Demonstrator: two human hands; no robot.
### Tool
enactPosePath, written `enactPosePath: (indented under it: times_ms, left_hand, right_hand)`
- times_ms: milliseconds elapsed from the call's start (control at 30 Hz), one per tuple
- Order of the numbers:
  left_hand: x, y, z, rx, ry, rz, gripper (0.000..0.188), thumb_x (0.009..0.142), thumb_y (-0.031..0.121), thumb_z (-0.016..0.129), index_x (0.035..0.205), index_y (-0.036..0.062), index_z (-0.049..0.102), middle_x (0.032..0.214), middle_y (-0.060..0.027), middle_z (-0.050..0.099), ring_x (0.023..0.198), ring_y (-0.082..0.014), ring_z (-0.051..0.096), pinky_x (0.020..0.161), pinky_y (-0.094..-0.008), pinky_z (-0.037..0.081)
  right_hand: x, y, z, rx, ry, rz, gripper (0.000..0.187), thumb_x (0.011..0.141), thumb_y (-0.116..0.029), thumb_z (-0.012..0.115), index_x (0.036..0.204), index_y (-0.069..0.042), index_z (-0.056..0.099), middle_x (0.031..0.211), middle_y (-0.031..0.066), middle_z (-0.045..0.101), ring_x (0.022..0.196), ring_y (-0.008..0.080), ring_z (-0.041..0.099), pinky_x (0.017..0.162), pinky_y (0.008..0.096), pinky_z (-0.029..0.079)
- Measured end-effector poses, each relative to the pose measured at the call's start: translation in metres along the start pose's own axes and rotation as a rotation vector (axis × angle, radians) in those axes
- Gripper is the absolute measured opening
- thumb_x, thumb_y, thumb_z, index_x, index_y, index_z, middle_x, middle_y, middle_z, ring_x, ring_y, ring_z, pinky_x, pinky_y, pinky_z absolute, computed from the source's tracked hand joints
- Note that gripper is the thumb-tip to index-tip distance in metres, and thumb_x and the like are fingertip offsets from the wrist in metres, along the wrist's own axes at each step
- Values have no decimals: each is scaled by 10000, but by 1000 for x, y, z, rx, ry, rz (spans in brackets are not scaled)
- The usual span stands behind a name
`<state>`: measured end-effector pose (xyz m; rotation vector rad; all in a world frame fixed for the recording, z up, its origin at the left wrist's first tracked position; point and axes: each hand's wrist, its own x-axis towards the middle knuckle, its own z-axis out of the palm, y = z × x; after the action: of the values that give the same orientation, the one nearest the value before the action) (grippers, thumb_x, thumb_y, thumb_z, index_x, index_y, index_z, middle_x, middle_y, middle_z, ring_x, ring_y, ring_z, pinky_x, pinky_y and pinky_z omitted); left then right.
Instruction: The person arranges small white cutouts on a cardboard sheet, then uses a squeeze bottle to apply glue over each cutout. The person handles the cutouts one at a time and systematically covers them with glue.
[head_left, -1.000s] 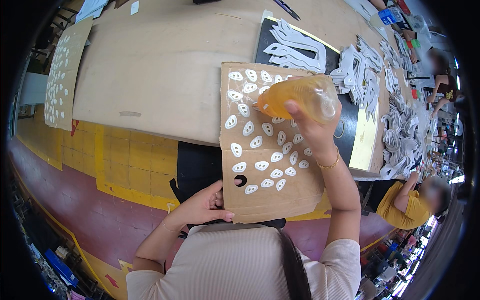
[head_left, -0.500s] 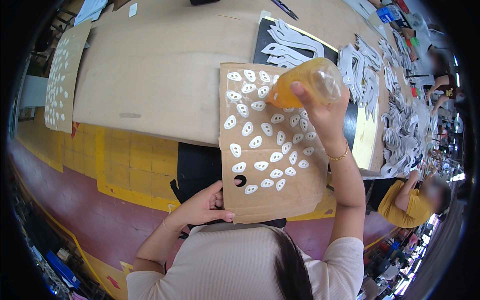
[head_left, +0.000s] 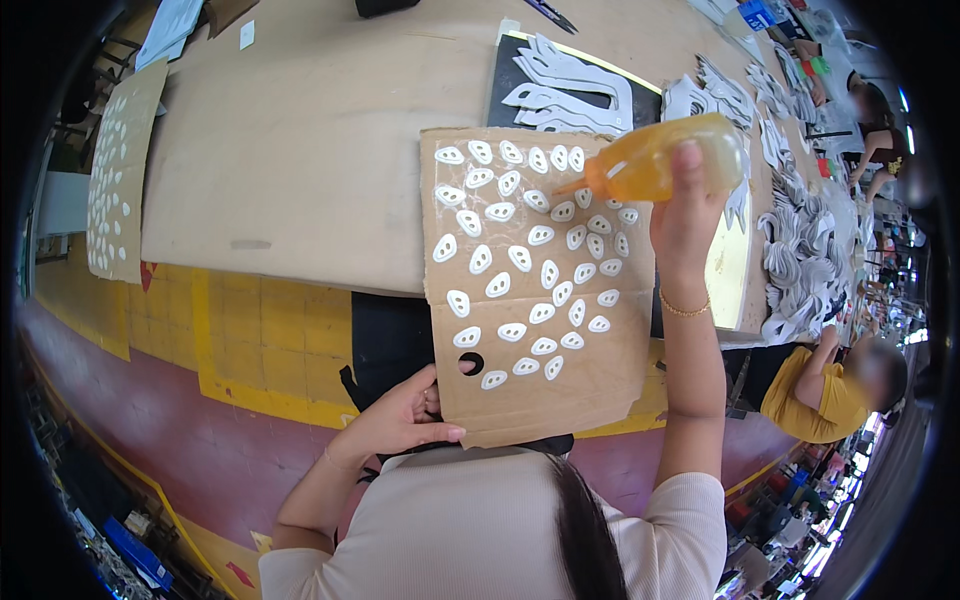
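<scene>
My right hand (head_left: 690,225) is wrapped round a squeeze bottle (head_left: 650,163) of yellow-orange liquid. The bottle lies almost level, its narrow nozzle pointing left just over the upper part of a cardboard sheet (head_left: 600,385). Many small white pieces (head_left: 519,259), rounded triangles with two dark holes each, are spread across that sheet. At the lower left corner, my left hand (head_left: 408,413) grips the cardboard, thumb on top and the other fingers beneath. One fingertip shows through a round hole in the sheet. Whether the nozzle touches a piece I cannot tell.
Grey-white cut parts (head_left: 575,85) lie on a black board behind the cardboard, with heaps of similar parts (head_left: 800,255) at the right. A second cardboard sheet (head_left: 150,110) with white pieces stands at the left table end. A person in a yellow shirt (head_left: 825,395) is at the right.
My right hand has moved the bottle right and tipped it flatter, so the nozzle now shows. The cardboard appears slightly further left in view, with my left hand still gripping it.
</scene>
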<state>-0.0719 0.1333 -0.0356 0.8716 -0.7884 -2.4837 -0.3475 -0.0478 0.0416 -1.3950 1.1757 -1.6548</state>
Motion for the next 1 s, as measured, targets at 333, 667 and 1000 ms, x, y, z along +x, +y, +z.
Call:
enactPosePath:
  times_ms: [333, 667, 1000]
  left_hand:
    - [3, -2, -1, -31, 13, 12, 719, 771, -80, 667, 1371, 54, 295, 1195, -126, 550, 1059, -167, 563, 844, -294, 507]
    - [2, 1, 2, -27, 13, 19, 695, 798, -16, 666, 1382, 68, 300, 1054, -64, 588, 920, -93, 552, 792, -236, 465]
    - [2, 2, 2, -13, 8, 23, 701, 800, -6, 666, 1388, 60, 288, 1032, -67, 592, 896, -90, 557, 775, -237, 476]
  right_hand:
    - [-14, -2, 1, -252, -110, -12, 318, 814, -268, 723, 957, -7, 613, 868, 19, 631, 766, 79, 561, 687, 222, 454]
    - [-1, 0, 19, -246, -152, 13, 303, 805, -252, 731, 935, 4, 633, 845, 28, 646, 739, 85, 570, 666, 222, 466]
    - [-3, -15, 32, -481, -337, -132, 325, 721, -277, 791, 840, -6, 655, 806, 69, 660, 676, 146, 624, 599, 253, 492]
